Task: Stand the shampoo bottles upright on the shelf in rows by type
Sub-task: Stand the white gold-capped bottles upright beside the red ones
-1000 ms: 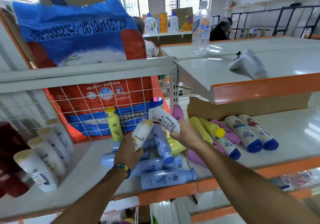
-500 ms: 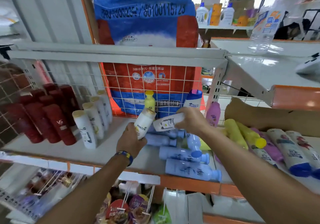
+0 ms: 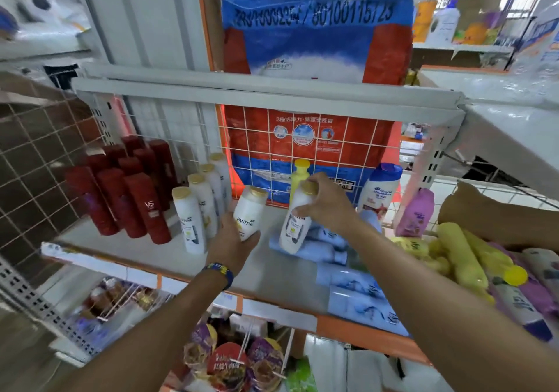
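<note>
Big blue-and-red sack (image 3: 314, 37) sits behind the wire grid (image 3: 347, 146); snack packs (image 3: 230, 364) hang down below; brown cardboard piece (image 3: 490, 213) off right.

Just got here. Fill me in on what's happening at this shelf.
A person is stocking shampoo. The left hand grips a white Pantene bottle, and the right hand grips a second white bottle near its gold cap, both close to the standing white row. Red bottles stand left of it; pale blue bottles lie flat on the shelf.

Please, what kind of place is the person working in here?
Most likely a shop or supermarket aisle: a metal display shelf with orange edging, rows of red shampoo bottles and white Pantene bottles, and snack packets hanging below.
</note>
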Action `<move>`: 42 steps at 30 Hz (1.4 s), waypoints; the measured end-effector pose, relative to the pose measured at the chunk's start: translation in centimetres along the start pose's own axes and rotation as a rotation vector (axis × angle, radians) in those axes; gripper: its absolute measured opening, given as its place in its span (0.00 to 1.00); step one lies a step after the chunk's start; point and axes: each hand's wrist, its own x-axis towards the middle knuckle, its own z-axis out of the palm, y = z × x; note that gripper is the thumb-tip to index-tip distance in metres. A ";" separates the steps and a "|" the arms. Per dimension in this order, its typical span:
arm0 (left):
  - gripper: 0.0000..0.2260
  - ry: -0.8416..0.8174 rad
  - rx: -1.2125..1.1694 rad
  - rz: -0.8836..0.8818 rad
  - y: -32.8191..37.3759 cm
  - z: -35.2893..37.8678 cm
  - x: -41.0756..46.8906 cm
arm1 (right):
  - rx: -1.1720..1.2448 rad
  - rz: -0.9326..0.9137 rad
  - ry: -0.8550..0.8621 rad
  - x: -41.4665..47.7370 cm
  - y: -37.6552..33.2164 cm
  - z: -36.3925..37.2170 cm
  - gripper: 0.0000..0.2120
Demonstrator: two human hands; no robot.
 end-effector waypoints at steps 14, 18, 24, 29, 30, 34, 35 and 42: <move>0.20 -0.133 -0.319 -0.003 -2.3 -0.2 1.0 | 0.094 -0.012 0.007 3.0 -1.1 5.2 0.27; 0.21 -0.142 -0.335 0.000 -2.8 -1.2 1.3 | 0.125 -0.013 -0.002 3.7 -1.3 6.7 0.25; 0.22 -0.130 -0.319 -0.041 -3.6 -2.6 1.2 | 0.094 0.012 0.007 4.1 -0.5 9.9 0.27; 0.26 -0.108 -0.272 -0.079 -4.6 -3.4 1.0 | 0.153 0.047 0.043 4.2 0.2 12.2 0.23; 0.26 -0.099 -0.258 -0.084 -4.8 -3.5 0.9 | 0.167 0.055 0.043 4.2 0.5 12.6 0.24; 0.25 -0.077 -0.184 -0.104 -5.0 -3.9 0.8 | 0.188 0.066 0.061 4.5 1.6 13.5 0.23; 0.25 -0.079 -0.171 -0.104 -5.0 -4.1 0.8 | 0.194 0.073 0.058 4.7 1.7 13.6 0.23; 0.23 -0.084 -0.062 -0.071 -4.3 -4.6 0.9 | 0.178 0.044 0.036 6.5 1.6 15.1 0.22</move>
